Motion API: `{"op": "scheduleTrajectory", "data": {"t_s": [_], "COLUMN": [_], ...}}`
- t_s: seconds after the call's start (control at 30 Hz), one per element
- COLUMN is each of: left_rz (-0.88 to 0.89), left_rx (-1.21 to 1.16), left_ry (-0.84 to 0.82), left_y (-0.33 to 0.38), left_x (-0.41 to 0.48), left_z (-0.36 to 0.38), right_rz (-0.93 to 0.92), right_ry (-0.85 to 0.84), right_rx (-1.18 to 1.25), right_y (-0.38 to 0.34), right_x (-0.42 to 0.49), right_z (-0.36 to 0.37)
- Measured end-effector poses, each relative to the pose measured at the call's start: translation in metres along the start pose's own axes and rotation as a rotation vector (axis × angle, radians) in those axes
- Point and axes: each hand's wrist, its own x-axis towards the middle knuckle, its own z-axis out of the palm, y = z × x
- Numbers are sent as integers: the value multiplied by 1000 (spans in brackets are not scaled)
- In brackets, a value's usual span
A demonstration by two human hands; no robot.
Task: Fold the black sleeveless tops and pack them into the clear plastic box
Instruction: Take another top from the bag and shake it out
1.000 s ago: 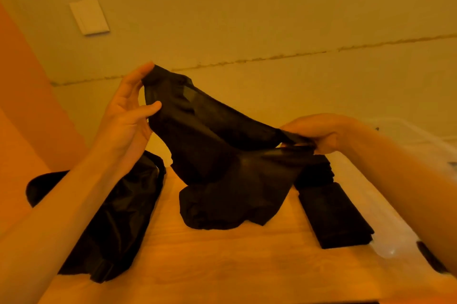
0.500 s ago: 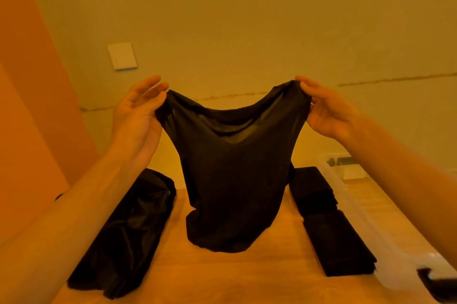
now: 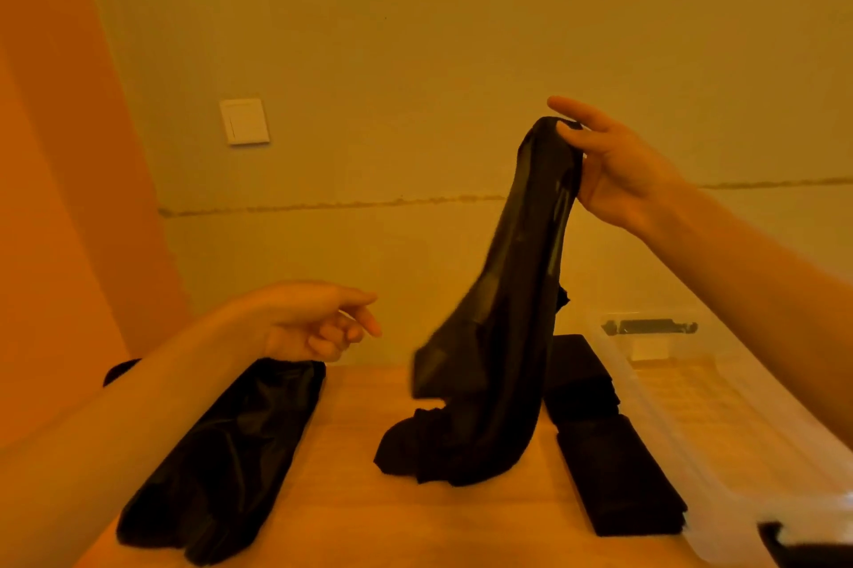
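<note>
right hand (image 3: 618, 170) round black top (image 3: 503, 327), long axis upright, hem down

On my feed I see only the person's arms. The left forearm (image 3: 138, 406) and right forearm (image 3: 747, 272) are bare up to the picture's edge. The left hand (image 3: 314, 327) and right hand (image 3: 618, 170) are bare too, with slender fingers (image 3: 577, 111).
</note>
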Motion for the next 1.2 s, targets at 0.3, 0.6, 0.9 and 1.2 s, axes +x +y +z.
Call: {"op": "scheduleTrajectory", "data": {"t_s": [0.3, 0.6, 0.9, 1.2], "left_rz": [485, 543, 679, 856], "left_rx": [356, 323, 196, 9], "left_ry": [29, 249, 91, 426], "left_y": [-11, -29, -38, -2], "left_x": [1, 47, 65, 21], "left_z": [104, 138, 82, 30], "right_rz": [-26, -52, -26, 7], "right_ry": [-21, -21, 11, 73], "right_rx": [-65, -90, -111, -342], "right_y": [-4, -9, -1, 0], "right_x": [4, 6, 12, 17], "right_z": [17, 17, 4, -13]}}
